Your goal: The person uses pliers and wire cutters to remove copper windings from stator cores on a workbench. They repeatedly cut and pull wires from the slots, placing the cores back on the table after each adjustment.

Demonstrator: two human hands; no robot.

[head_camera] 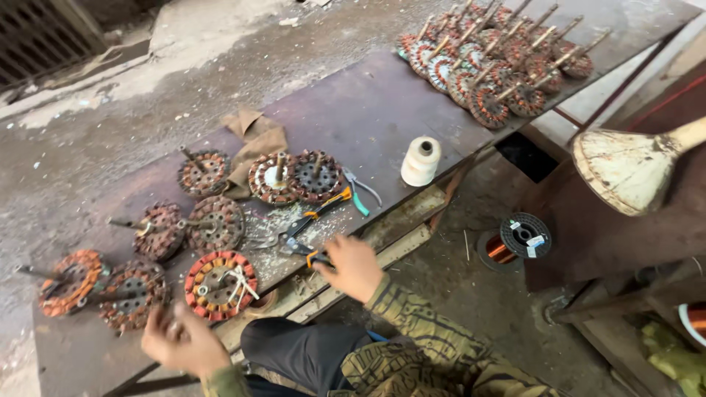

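Dusty wooden workbench (382,110) on cracked concrete floor (88,132)

Rust-brown and orange wound coils (220,284) on a dark brown bench (368,110), cream thread spool (421,161), orange-handled cutters (316,220), teal-handled pliers (359,195), copper wire reel (523,235), olive sleeve (426,345) with black pattern.

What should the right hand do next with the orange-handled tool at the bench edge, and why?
Probably close the right hand on the orange-handled cutter and lift it: the fingers lie on its handle end, but no firm grip shows. The left hand, blurred, is near the wound stator, whose white tie ends hang loose.
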